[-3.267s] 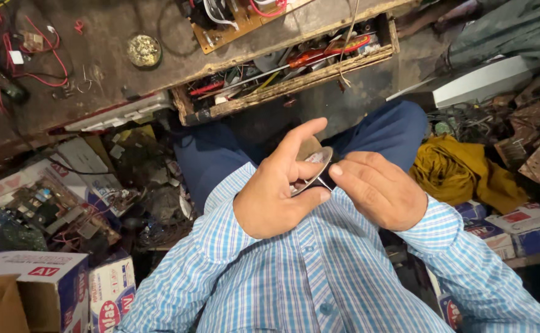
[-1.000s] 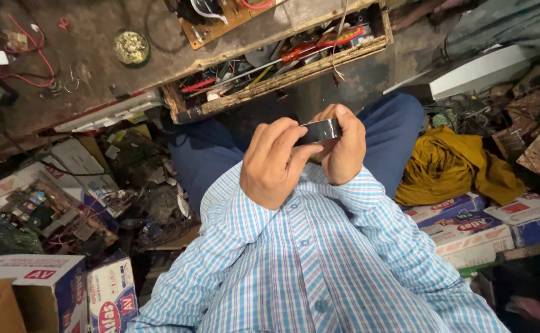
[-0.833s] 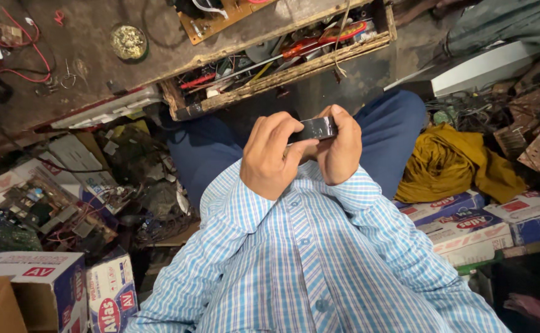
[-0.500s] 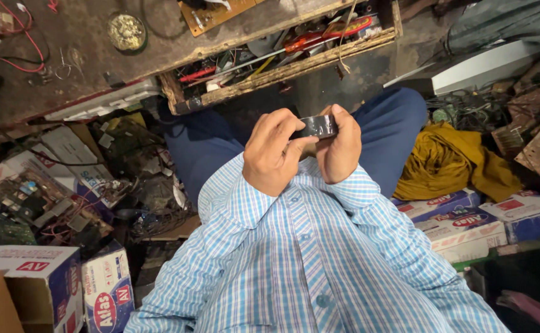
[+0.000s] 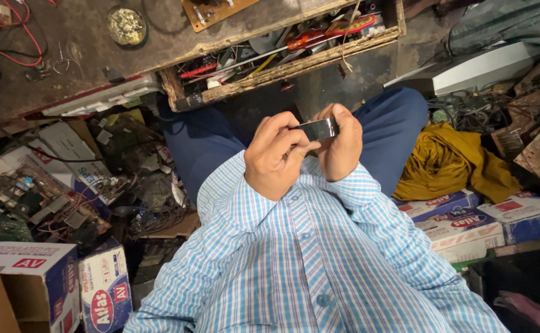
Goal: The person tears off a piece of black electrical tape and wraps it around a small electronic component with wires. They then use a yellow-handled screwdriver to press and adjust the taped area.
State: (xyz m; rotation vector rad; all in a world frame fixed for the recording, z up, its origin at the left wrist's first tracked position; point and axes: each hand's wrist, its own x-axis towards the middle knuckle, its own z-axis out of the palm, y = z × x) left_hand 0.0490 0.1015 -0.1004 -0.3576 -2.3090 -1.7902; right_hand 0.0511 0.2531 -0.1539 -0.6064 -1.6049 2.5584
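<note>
Metal piece [image 5: 317, 129], seemingly 1, gripped by 2 hands [image 5: 307, 151].

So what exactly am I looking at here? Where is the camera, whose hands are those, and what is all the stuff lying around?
There is no machine: a person wears a camera on the head, so the one picture looks straight down at their checked shirt, blue trousers and bare hands. The left hand and the right hand together hold a small flat metal piece above the lap. Ahead is a worn workbench with a round tin and red wires on it, and an open wooden drawer full of screwdrivers and tools. Around the legs lie circuit boards, cardboard boxes and a yellow cloth.
</note>
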